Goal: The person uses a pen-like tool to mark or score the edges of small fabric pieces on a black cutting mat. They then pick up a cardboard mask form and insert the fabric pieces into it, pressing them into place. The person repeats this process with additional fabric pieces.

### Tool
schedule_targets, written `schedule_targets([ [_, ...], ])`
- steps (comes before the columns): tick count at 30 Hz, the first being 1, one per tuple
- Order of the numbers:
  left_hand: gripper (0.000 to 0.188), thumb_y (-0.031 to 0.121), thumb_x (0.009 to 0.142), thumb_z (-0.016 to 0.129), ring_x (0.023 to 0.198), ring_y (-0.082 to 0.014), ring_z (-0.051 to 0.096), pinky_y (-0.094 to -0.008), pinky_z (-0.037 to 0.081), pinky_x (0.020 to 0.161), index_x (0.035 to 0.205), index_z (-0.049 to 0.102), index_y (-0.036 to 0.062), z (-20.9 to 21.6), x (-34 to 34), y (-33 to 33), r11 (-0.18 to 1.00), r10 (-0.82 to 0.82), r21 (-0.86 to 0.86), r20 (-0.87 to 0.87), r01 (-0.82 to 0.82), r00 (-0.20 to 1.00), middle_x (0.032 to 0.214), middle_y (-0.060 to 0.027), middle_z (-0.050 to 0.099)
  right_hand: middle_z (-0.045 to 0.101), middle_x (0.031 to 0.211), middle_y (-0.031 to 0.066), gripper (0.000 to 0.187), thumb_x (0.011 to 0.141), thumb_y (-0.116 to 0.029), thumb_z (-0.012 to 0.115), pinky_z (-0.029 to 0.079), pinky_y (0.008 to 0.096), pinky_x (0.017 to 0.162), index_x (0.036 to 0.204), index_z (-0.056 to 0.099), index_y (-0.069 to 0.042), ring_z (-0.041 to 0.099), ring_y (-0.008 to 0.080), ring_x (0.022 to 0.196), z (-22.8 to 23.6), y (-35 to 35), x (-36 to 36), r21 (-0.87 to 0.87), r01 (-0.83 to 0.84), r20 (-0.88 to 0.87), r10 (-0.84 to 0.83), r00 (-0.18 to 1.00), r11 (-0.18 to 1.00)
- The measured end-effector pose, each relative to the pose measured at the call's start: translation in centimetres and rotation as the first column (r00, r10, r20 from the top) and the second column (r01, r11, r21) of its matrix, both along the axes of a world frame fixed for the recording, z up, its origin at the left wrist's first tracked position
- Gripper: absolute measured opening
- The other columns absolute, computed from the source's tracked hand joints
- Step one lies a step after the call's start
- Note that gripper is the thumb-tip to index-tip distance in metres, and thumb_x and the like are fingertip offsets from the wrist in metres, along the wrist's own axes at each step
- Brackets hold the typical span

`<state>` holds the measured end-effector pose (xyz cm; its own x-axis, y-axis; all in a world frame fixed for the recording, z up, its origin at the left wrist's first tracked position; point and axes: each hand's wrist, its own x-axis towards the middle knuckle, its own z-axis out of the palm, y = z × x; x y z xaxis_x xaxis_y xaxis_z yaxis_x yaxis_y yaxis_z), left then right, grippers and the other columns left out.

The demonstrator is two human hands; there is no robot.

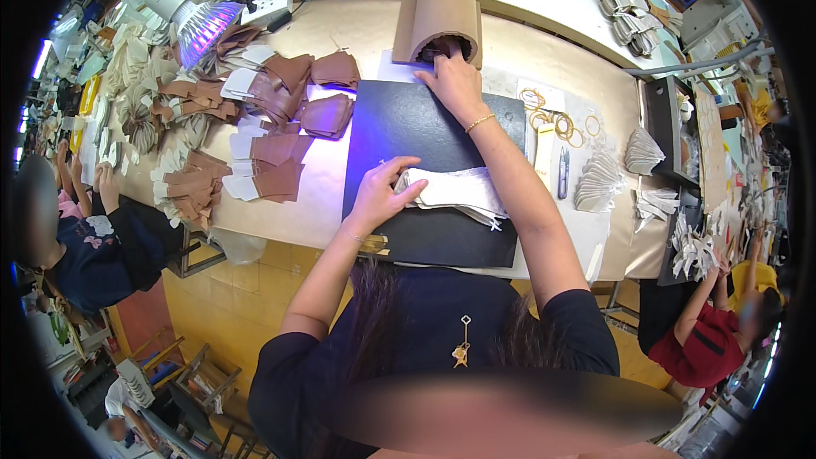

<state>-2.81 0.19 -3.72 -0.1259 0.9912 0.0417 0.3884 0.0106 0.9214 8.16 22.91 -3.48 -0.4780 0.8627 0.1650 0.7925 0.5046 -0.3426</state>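
White pieces (455, 191) sit pinched under your left hand (378, 195) — your right hand (456, 83) reaches, fingers seemingly curled, into the brown roll (442, 4) — grip unclear.

The left hand (380, 194) lies low with its elbow bent, fingers curled and thumb spread. The right arm stretches far forward, nearly straight. The right hand (456, 81) is palm down, fingers reaching ahead.

Packages: none in view — the bench holds only loose cut pieces and stacks.
Labels: none that can be made out.
Signs: none.
Screens: none — the grey machine housing (712, 24) at the bench's far right shows no display from this angle.
Yellow flat item (88, 94) at far left: too small to tell.
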Motion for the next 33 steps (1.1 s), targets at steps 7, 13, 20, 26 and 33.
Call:
schedule_targets([
  [7,0.039,0.026,0.085,0.079,0.064,-0.0108,0.047,-0.0272,0.041,0.059,0.115,0.069,0.0039,0.3,0.0,0.1,0.999,-0.001,0.051,-0.040,0.003,0.999,0.073,-0.0038,0.055,0.062,0.117,0.0238,0.046,0.082,-0.047,0.075,0.058,0.0477,0.070,0.088,0.070,-0.001,0.070,0.0383,0.080,-0.3,-0.1,0.0,0.027,-0.008,-0.001,0.008,1.000,1.000],
  [13,0.039,0.026,0.085,0.079,0.063,-0.0104,0.046,-0.0267,0.040,0.058,0.115,0.069,0.0036,0.4,-0.1,0.1,1.000,-0.007,0.025,-0.047,0.008,0.999,0.073,-0.0035,0.056,0.062,0.116,0.0234,0.047,0.082,-0.048,0.075,0.058,0.0471,0.070,0.088,0.070,-0.002,0.070,0.0386,0.079,-0.5,-0.1,0.0,0.059,-0.006,-0.010,0.007,1.000,0.998],
  [20,0.039,0.026,0.085,0.079,0.063,-0.0107,0.049,-0.0269,0.042,0.059,0.115,0.070,0.0041,0.4,0.0,0.1,0.999,-0.007,0.040,-0.037,0.009,0.999,0.074,-0.0047,0.058,0.062,0.114,0.0204,0.047,0.082,-0.048,0.075,0.058,0.0461,0.069,0.087,0.070,-0.002,0.070,0.0374,0.080,-0.4,-0.2,0.1,0.083,-0.009,-0.010,0.010,1.000,0.997],
  [26,0.039,0.027,0.085,0.079,0.066,-0.0121,0.055,-0.0274,0.045,0.061,0.116,0.069,0.0046,0.4,0.0,0.0,1.000,-0.003,0.010,-0.032,0.003,0.999,0.077,-0.0065,0.062,0.061,0.102,0.0156,0.034,0.086,-0.035,0.075,0.056,0.0451,0.069,0.084,0.062,-0.004,0.068,0.0350,0.081,0.1,-0.7,0.8,0.067,-0.004,-0.082,0.009,0.997,0.998],
  [33,0.040,0.026,0.084,0.080,0.066,-0.0119,0.053,-0.0275,0.044,0.060,0.116,0.069,0.0046,0.1,0.3,-0.4,0.999,-0.002,0.044,-0.004,0.002,1.000,0.077,-0.0056,0.062,0.062,0.100,0.0146,0.023,0.089,-0.026,0.070,0.056,0.0449,0.069,0.087,0.062,-0.004,0.068,0.0346,0.081,-0.1,-1.5,2.1,0.095,-0.055,-0.047,0.059,0.997,0.994],
])
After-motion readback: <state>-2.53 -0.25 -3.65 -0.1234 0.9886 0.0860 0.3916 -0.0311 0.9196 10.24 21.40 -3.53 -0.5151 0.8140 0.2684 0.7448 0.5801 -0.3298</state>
